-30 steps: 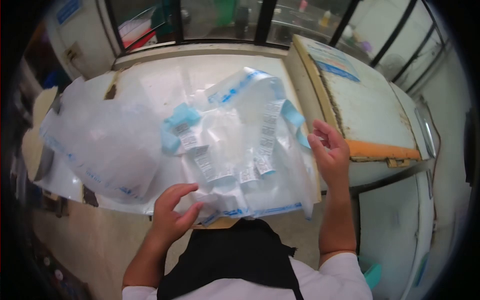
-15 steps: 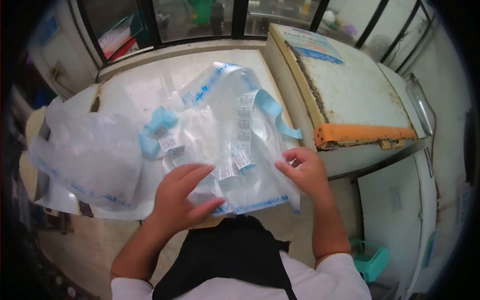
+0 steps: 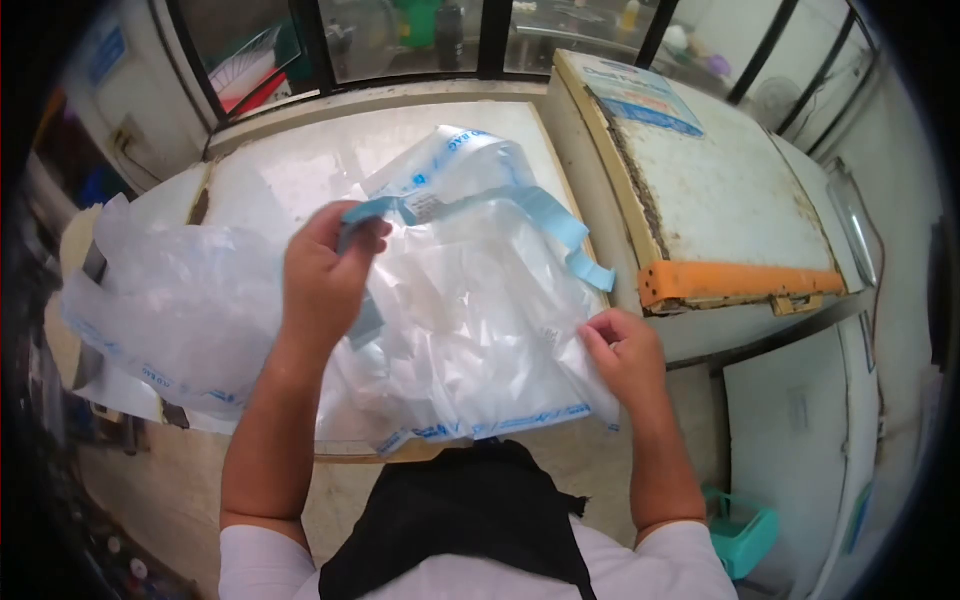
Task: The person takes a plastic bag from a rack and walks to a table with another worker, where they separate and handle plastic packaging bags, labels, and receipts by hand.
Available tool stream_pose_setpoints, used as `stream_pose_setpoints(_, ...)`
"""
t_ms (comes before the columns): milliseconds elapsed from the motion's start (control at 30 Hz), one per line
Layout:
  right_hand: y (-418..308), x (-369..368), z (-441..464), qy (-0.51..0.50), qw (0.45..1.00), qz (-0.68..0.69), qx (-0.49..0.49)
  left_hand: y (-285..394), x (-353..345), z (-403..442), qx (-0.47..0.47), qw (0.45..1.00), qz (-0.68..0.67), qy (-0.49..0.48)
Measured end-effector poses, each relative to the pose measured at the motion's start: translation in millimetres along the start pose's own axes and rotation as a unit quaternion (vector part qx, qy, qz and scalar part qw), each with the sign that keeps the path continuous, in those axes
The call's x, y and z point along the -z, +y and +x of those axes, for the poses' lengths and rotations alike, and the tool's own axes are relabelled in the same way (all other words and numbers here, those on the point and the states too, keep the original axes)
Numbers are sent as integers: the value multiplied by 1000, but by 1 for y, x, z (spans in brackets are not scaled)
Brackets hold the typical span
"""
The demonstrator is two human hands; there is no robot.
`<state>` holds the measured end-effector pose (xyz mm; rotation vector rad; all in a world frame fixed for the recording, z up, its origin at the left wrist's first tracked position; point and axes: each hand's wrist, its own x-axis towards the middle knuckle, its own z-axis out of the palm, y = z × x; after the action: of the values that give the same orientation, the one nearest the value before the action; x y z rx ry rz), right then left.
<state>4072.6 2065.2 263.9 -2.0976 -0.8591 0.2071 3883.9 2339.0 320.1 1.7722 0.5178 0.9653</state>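
Observation:
My left hand grips a blue-backed label strip, lifted above the clear plastic bags. From there the strip loops across the bags, and its blue tail hangs toward the right. My right hand is closed in a pinch at the right edge of the top plastic bag. What lies between those fingertips is too small to make out. A small printed patch shows on the bag just left of this hand. Blue print runs along the bag's near edge.
More clear plastic bags are heaped at the left of the white worktop. To the right stands a worn chest freezer with an orange front strip. A green basket sits low on the right. Windows line the back.
My left hand has moved up and away, taking hold of the label strip and raising it off the bag. My right hand has shifted slightly down and its fingers have closed.

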Motion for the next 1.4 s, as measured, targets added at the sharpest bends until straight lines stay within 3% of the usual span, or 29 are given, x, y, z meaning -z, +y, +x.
stream_pose_setpoints(133,-2,3,5,45,998,33,22,22,7,8,31,996,-63,46)
stream_pose_setpoints(467,-6,17,11,25,992,123,-10,11,16,14,2,1000,-26,15)
stream_pose_setpoints(567,3,16,8,26,996,39,76,7,20,14,-6,1000,-17,26)
stream_pose_setpoints(667,2,11,-5,-1,994,-31,100,2,26,14,6,999,6,34)
stream_pose_setpoints(767,-3,23,-9,-89,994,-34,-47,-2,27,13,31,997,-14,65)
stream_pose_setpoints(867,13,20,-10,-67,994,55,-69,-18,36,12,32,997,24,67)
stream_pose_setpoints(967,14,15,-13,-1,978,204,-51,-31,42,4,-10,980,198,9)
stream_pose_setpoints(1033,7,8,-16,86,988,119,51,-24,38,-12,-90,923,374,-33)
stream_pose_setpoints(1067,1,4,-17,129,984,76,100,-13,36,-18,-58,938,336,-62)
stream_pose_setpoints(1167,-19,-17,-23,154,943,-20,294,19,15,-34,-197,937,288,-20)
stream_pose_setpoints(1200,-26,-24,-26,143,928,-21,342,27,6,-38,-203,932,294,-61)
stream_pose_setpoints(1300,-32,-38,-32,96,934,-15,345,40,-19,-51,-177,923,306,-152)
stream_pose_setpoints(1400,-11,-26,-19,163,962,-13,219,30,-25,-53,-167,916,313,-190)
